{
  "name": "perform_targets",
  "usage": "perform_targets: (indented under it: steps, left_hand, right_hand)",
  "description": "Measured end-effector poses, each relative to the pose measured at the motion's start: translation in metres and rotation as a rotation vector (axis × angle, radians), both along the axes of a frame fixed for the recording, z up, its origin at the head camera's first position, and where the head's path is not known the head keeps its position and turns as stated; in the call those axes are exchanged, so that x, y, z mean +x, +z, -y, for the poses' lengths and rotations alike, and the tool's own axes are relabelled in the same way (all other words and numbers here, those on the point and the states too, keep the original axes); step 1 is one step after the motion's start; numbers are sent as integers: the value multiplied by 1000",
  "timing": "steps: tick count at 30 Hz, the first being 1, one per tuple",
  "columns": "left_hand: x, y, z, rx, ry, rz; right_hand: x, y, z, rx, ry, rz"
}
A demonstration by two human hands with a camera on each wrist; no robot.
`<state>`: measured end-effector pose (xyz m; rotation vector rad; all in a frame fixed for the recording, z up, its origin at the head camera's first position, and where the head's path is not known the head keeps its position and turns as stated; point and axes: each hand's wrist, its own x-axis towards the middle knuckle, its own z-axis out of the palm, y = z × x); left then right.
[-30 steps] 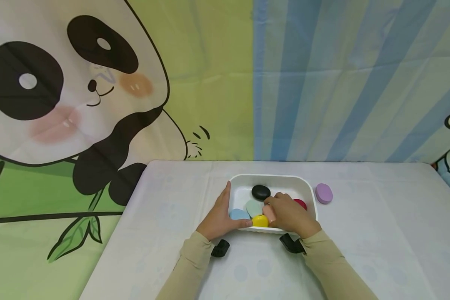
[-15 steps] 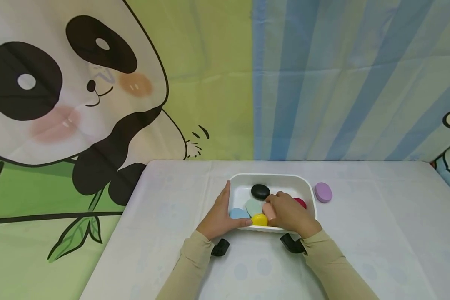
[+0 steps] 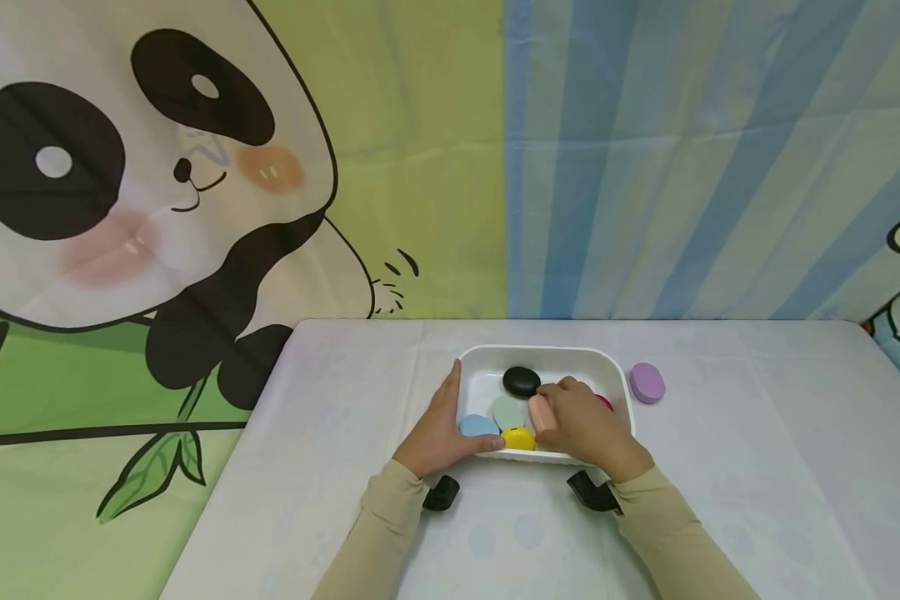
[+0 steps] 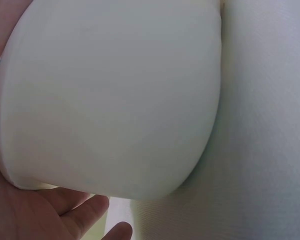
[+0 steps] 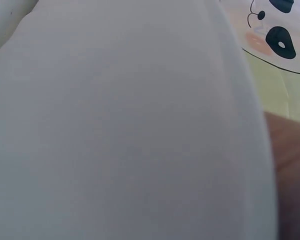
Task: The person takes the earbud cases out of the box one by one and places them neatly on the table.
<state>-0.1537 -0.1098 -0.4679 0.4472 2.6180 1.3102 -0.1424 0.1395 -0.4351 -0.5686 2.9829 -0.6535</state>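
A white plastic tray point(image 3: 540, 347) stands on the table. My left hand point(image 3: 438, 437) holds its left front corner, thumb over the front rim and fingers along the left side. In the left wrist view the tray's outer wall point(image 4: 115, 100) hides most of that hand. Inside the tray, my right hand point(image 3: 591, 429) pinches a peach-coloured, rounded block point(image 3: 541, 413), which stands tilted. Around it lie a yellow piece point(image 3: 518, 438), a light blue one point(image 3: 477, 425), a pale green disc point(image 3: 507, 411) and a black oval piece point(image 3: 522, 382). The right hand mostly covers a red piece point(image 3: 604, 401).
A purple oval block point(image 3: 647, 383) lies on the white-covered table point(image 3: 780, 467), just right of the tray. Behind the table's far edge hangs a printed curtain point(image 3: 427, 208) with a panda. The tray's wall point(image 5: 130, 125) fills most of the right wrist view.
My right hand has shifted slightly to the right and up, tilting the peach block away from the yellow piece. The red piece is more covered now. My left hand stays on the tray.
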Motion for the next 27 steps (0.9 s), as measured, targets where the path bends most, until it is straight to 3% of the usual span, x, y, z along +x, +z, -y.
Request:
perform_targets:
  steps: [13,27]
  left_hand:
    - [-1,-2,-1,8,4,1]
    - [1,1,-1,-9,15,14]
  right_hand:
    - [4,3,-12,-118,-26,-118]
    - [7,10,-26,-156,-58,-159]
